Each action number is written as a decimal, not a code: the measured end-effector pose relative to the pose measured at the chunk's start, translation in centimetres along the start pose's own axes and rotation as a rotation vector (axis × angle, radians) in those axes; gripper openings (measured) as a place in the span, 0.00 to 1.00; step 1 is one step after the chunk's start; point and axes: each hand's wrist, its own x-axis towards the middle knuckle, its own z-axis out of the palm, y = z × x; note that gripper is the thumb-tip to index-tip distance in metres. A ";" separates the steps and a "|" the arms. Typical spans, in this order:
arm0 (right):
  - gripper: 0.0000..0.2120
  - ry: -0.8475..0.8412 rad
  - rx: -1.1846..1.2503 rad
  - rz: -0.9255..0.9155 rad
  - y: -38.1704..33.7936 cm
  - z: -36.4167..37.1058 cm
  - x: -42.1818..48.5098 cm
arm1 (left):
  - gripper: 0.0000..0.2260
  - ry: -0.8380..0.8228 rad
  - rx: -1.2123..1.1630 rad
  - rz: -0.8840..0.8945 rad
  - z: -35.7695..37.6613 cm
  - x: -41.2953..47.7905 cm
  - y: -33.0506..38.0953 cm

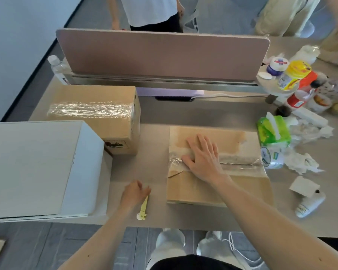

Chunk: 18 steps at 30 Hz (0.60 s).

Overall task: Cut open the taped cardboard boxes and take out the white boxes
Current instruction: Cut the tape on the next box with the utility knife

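— Where are the hands?

— The right hand (203, 158) lies flat, fingers straight and spread wide, pressing on the near cardboard box (213, 190) across its strip of clear tape (240, 163). The left hand (134, 193) sits just left of that box, fingers bent over the top end of a yellow cutter (143, 206) that lies on the counter (154, 117). I cannot tell whether it grips the cutter or only touches it.

— And the other boxes?

— A second cardboard box (115, 133), still taped along its top, stands farther back on the left. A large white box (31, 164) sits in front of it at the counter's left edge, touching its near corner.

— What else is on the surface?

— The counter is pale grey and matt. On the right lie a green tissue pack (273, 131), crumpled tissues (302, 162) and a huddle of jars and bottles (293, 75).

— And the room?

— A dusty-pink partition (160, 55) stands along the counter's far edge, with a clear water bottle (56, 67) at its left end. Beyond it stand a person in a white shirt (150, 10) and another in beige trousers (285, 14). The floor (47, 246) is grey.
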 end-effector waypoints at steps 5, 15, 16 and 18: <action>0.31 0.013 0.007 -0.030 0.7 0.2 -0.6 | 0.13 0.051 0.135 -0.017 1.7 -0.6 -1.1; 0.29 -0.103 0.046 -0.044 1.1 -1.3 -0.8 | 0.11 0.186 -0.071 -0.009 -1.7 -1.2 2.5; 0.28 -0.130 0.051 -0.034 1.0 -1.8 -0.6 | 0.11 0.221 -0.144 0.012 -2.8 -1.4 3.7; 0.24 -0.183 0.098 -0.006 0.5 -2.6 0.2 | 0.10 0.300 -0.287 0.074 -5.1 -2.2 6.1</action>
